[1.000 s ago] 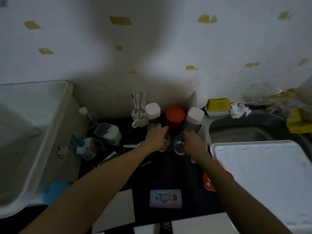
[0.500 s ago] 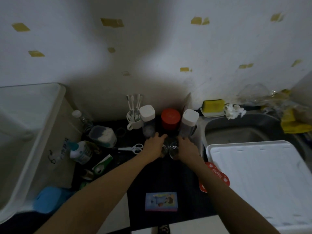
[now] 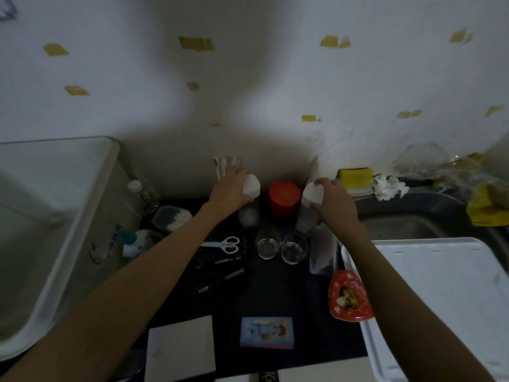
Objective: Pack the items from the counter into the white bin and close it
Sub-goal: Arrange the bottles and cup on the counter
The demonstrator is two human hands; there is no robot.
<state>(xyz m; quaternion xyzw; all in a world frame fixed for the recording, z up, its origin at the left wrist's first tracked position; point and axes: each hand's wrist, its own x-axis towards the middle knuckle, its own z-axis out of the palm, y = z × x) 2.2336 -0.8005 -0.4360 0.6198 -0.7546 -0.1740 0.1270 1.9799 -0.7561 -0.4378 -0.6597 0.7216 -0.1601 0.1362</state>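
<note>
The white bin stands open at the left of the dark counter. Its white lid lies at the right over the sink edge. My left hand grips the white cap of a clear canister. My right hand grips the white cap of a second clear canister. A red-lidded jar stands between them. Two small glass jars stand side by side in front, free of my hands.
White scissors, pens, a lidded food box, a small bottle, a toothbrush cup, a red heart-shaped dish, a blue card box and a white tile lie on the counter. A yellow sponge sits by the sink.
Both hands let go of the two small glass jars, which now stand on the counter, and moved back to grasp the caps of the two white-capped canisters.
</note>
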